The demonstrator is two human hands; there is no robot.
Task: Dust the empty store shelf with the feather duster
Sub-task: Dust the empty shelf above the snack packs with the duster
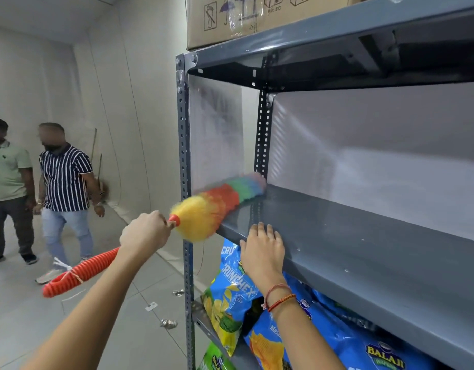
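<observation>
One feather duster point(217, 201), clenched in the left hand point(145, 232), lies on the empty shelf point(350, 236) at nine o'clock of the flat, released right hand point(262, 249); several bags point(230, 289) below read "CRUNCHEX" and "BALAJI".

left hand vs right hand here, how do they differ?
The left hand is closed around the feather duster handle; the right hand lies flat, fingers spread, on the front edge of the empty shelf. The right wrist wears red thread bracelets; the left wrist is bare. Both are bare hands.
</observation>
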